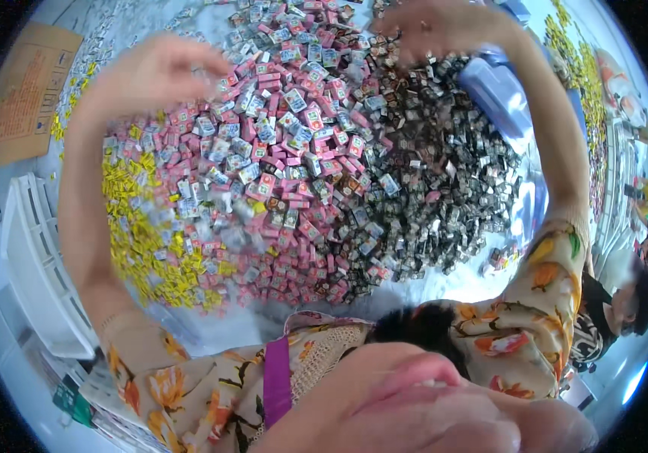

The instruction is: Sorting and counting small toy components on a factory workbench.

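Note:
A wide heap of small wrapped packets covers the table: pink and white packets (294, 143) in the middle, dark ones (452, 174) to the right and yellow ones (139, 226) to the left. My left hand (159, 75) is over the far left part of the heap, its fingers blurred but apart, with nothing visible in them. Over the far dark packets, my right hand (441, 30) is smeared by motion, so its grip cannot be made out. Some packets near the middle of the heap are blurred too.
A brown cardboard box (26, 94) is at the far left, above a white plastic crate (41, 264). Translucent bluish plastic bins (499, 94) lie along the heap's right side. Beyond my right arm, another person (615, 309) in dark clothing is beside more yellow packets (592, 83).

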`<state>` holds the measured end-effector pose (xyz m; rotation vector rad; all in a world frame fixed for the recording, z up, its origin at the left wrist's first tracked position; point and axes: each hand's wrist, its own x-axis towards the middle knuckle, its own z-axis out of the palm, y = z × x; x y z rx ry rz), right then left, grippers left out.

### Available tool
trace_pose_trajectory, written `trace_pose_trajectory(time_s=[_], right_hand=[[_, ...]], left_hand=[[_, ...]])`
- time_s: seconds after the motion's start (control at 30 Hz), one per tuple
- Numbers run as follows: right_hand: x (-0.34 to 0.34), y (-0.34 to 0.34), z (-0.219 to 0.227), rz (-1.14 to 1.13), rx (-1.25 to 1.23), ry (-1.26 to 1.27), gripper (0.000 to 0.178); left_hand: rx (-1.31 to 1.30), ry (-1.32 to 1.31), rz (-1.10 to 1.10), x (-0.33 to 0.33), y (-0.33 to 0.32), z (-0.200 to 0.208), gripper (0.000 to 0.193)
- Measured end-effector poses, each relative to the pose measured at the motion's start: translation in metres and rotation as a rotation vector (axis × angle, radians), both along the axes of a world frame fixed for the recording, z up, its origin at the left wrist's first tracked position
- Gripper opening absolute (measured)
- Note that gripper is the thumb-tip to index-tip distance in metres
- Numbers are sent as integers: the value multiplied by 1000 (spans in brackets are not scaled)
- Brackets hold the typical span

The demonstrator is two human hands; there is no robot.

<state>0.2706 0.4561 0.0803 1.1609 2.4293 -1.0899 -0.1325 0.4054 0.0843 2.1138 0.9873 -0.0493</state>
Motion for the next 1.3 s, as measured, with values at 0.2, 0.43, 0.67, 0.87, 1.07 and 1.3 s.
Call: trace_pose_trajectory(time_s=[0.2,0.43,0.67,0.87,1.07,1.3], right_hand=[[-48,253,-77,-526,738,44,75],[-124,241,-163,-494,621,136,67],[53,210,-141,154,848,-178,54],[-17,45,-79,53,556,-206,39],[-20,-121,-36,44,427,178,44],[16,-337,-64,-195,725,397,57]], left_hand=[[541,-202,794,-25,210,-149,62],[782,-214,643,59,190,-170,56],[113,-208,432,152,152,-79,64],[-67,152,230,164,70,-60,41],[270,411,-230,182,-77,-15,43],[322,52,-14,87,-217,-31,43]])
